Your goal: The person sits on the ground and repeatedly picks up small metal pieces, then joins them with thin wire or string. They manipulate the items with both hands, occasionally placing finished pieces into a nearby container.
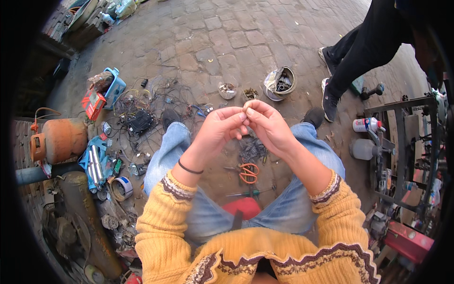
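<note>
Left hand (221,124): thumb and forefinger drawn together at the tips, other fingers loosely curled, dark band (190,168) round that wrist
Right hand (268,127): came in from the other side, also in a pinch, tips right up against the left's, so the two basically met
What they had hold of: honestly couldn't tell, if there was some tiny bit it sat right at the meeting fingertips and was too small to make out
Just past the hands: a small tub (250,93) of brownish bits, a clear cup (227,91) of small pieces to its left, and a bucket (279,84) with dark round parts to its right
Between the knees: a heap of dark scraps (253,150), then orange-handled scissors or cutters (248,173) and a green-handled screwdriver (253,192), all down on the brick floor (208,33)
Left side: big mess of wires (142,106), blue crate (116,86), red box (95,105), plus an orange gas bottle (65,140)
Right side: dark metal frame (401,156), with a white bottle (365,125) and a see-through jug (363,149) near it
Other person: stood up at top right, black trousers (364,54), dark shoes
</note>
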`<state>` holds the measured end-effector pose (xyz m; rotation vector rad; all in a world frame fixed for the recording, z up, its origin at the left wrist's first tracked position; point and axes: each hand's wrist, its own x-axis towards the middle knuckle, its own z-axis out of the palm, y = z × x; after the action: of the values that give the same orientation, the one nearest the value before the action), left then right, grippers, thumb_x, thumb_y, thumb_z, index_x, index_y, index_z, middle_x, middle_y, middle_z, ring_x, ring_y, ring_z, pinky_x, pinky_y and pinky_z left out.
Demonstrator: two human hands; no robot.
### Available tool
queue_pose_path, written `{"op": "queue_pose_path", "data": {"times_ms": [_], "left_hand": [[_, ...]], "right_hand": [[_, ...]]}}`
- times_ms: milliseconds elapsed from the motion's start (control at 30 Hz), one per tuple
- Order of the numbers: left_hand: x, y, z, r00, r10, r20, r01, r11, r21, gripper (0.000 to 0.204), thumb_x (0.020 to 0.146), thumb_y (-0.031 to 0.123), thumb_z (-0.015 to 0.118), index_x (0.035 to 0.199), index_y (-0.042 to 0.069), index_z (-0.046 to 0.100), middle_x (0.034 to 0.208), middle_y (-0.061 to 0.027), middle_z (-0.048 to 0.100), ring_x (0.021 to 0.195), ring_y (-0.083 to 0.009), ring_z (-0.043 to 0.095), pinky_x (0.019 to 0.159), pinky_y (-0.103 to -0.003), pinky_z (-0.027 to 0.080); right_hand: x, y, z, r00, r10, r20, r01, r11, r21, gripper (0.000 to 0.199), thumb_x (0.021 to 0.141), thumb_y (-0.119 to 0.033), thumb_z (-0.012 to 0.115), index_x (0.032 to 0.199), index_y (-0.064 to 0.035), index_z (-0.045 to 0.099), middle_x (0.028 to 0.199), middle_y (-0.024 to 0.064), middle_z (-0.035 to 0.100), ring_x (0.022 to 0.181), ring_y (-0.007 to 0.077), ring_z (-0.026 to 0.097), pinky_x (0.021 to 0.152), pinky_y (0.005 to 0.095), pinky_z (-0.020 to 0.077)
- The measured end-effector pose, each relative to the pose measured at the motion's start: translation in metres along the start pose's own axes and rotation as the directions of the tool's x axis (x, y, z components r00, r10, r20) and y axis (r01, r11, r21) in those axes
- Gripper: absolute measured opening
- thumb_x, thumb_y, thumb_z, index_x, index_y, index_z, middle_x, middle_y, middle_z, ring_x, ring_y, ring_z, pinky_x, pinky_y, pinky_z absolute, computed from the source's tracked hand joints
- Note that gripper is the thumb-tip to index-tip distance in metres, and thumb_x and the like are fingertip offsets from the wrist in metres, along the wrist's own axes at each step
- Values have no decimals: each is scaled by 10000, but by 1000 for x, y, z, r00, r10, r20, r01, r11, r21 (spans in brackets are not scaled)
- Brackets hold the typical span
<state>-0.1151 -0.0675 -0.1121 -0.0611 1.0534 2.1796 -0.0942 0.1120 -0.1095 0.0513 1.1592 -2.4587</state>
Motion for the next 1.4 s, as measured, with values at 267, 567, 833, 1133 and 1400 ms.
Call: {"op": "queue_pose_path", "data": {"times_ms": [267,567,833,1133,1400], "left_hand": [[-2,4,5,949,228,-220,-128,911,391,146,923,133,658,996,11,692,835,-25,680,671,-78,627,546,-193,465],[-1,-2,12,916,359,-179,-214,815,539,152,930,103,646,1013,-17,688,832,-18,682,687,-70,631,561,-197,475],[1,-11,13,868,455,-198,-293,792,536,161,933,89,639,1032,-31,682,847,-41,695,702,-94,657,580,-207,498],[3,-7,12,902,335,-271,-126,806,579,188,913,100,669,1034,-40,703,866,-87,725,543,-105,636,440,-202,452],[-6,4,0,908,346,-235,-222,875,429,164,916,100,677,1010,-29,715,816,-77,714,507,-59,563,429,-191,416]], "right_hand": [[-3,-23,8,941,-313,-127,108,634,-766,261,918,-98,651,1161,-8,629,1020,7,656,923,59,579,848,236,466],[2,-9,0,969,-31,-245,-62,930,-362,276,868,-97,734,1121,-13,663,1008,45,686,963,110,623,899,273,486],[3,1,7,954,-78,-288,7,971,-241,199,871,-95,726,1054,-20,696,993,48,704,945,113,632,893,272,485],[6,3,10,905,-353,-237,159,797,-582,98,883,-80,690,953,-11,694,919,27,679,840,85,628,764,244,494],[7,28,1,992,-38,-120,-12,921,-390,321,1010,-217,539,1241,4,519,947,40,647,765,59,551,671,236,449]]}}
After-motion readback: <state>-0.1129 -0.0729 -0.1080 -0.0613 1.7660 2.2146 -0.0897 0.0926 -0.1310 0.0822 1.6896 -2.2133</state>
